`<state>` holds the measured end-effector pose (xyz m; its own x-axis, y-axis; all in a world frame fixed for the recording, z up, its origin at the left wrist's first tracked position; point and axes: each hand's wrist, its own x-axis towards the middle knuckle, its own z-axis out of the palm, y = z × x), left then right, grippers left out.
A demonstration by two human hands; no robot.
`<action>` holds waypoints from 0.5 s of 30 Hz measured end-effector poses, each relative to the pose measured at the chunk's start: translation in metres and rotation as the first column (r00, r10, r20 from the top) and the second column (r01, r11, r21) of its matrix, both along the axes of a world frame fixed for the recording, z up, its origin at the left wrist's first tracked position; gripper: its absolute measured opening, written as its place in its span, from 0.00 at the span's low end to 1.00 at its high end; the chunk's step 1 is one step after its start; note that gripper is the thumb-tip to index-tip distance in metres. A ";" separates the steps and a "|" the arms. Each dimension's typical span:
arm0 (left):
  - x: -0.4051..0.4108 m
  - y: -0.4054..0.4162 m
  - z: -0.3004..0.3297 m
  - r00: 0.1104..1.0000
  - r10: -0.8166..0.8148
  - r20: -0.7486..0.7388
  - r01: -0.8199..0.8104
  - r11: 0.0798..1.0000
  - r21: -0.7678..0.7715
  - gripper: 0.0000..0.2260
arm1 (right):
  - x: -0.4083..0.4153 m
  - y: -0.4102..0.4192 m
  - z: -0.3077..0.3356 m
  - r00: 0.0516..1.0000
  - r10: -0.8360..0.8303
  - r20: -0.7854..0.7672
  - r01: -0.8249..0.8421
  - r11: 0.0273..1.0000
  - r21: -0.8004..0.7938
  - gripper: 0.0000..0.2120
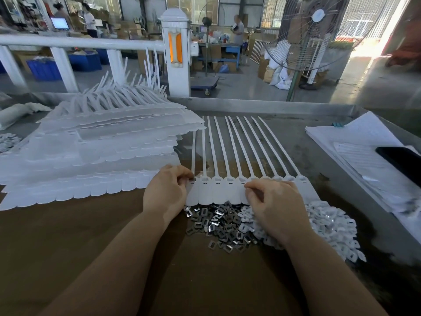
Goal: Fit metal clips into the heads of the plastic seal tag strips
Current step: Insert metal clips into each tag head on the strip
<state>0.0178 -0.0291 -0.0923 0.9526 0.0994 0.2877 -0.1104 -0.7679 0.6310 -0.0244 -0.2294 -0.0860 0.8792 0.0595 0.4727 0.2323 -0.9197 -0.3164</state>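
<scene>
left hand (167, 189): fingertips pinch at leftmost head of white plastic seal-tag row (218, 190) | right hand (276, 208): fingers curled on row's right heads | shiny metal clips (218, 224) heaped just nearward, between hands | strips run away

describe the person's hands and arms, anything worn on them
Both forearms are bare up to the frame's lower edge, with no sleeve in view. The left hand and right hand wear no gloves, and no ring, watch or bracelet shows.

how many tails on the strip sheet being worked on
10 tails, side by side on the strip sheet, fanning away from the left hand to past the right hand; none seems hidden.
</scene>
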 end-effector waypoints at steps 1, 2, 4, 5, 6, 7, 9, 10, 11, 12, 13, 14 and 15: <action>0.000 0.000 0.000 1.000 -0.001 0.000 0.001 1.000 0.003 0.11 | 0.000 0.000 0.000 1.000 -0.001 0.001 0.001 1.000 0.001 0.08; 0.000 0.000 0.000 1.000 -0.002 -0.001 0.002 1.000 0.006 0.11 | 0.000 0.000 0.000 1.000 -0.002 0.003 0.002 1.000 0.001 0.08; 0.000 0.000 0.001 1.000 -0.005 -0.006 0.005 1.000 0.012 0.11 | 0.000 0.001 0.001 1.000 -0.002 0.005 0.002 1.000 0.004 0.08; 0.000 -0.001 0.001 1.000 -0.006 -0.008 0.006 1.000 0.012 0.11 | 0.000 0.001 0.001 1.000 -0.001 0.005 0.001 1.000 0.006 0.08; 0.000 -0.001 0.001 1.000 -0.004 -0.008 0.004 1.000 0.007 0.11 | 0.000 0.001 0.001 1.000 0.000 0.004 0.000 1.000 0.007 0.08; 0.000 -0.001 0.000 1.000 0.001 -0.006 -0.001 1.000 -0.006 0.10 | 0.000 0.001 0.001 1.000 0.000 0.002 0.000 1.000 0.006 0.08; 0.000 0.000 0.000 1.000 0.016 0.003 -0.016 0.999 -0.050 0.09 | 0.000 0.000 0.001 1.000 -0.001 0.000 0.001 1.000 0.006 0.08; -0.001 0.000 0.000 1.000 0.022 0.006 -0.021 0.997 -0.071 0.08 | 0.000 0.001 0.001 1.000 0.000 0.001 0.000 1.000 0.009 0.08; -0.001 0.000 0.000 1.000 0.024 0.007 -0.023 0.997 -0.080 0.08 | 0.000 0.001 0.001 1.000 0.000 0.002 0.000 1.000 0.012 0.08; -0.001 0.001 0.001 1.000 0.022 0.007 -0.022 0.997 -0.077 0.08 | 0.000 0.001 0.001 1.000 0.000 0.002 -0.001 1.000 0.015 0.08; -0.001 0.001 0.001 1.000 0.019 0.006 -0.019 0.998 -0.066 0.09 | 0.000 0.001 0.001 1.000 0.001 0.003 -0.001 1.000 0.018 0.08; -0.001 0.001 0.001 1.000 0.015 0.003 -0.015 0.998 -0.054 0.10 | 0.000 0.001 0.001 1.000 0.001 0.003 -0.001 1.000 0.019 0.08; -0.001 0.001 0.000 1.000 0.011 0.001 -0.011 0.999 -0.043 0.11 | 0.000 0.001 0.001 1.000 0.002 0.002 -0.002 1.000 0.019 0.08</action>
<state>0.0168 -0.0285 -0.0918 0.9511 0.1219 0.2839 -0.1030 -0.7412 0.6633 -0.0244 -0.2280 -0.0852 0.8781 0.0520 0.4756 0.2347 -0.9131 -0.3335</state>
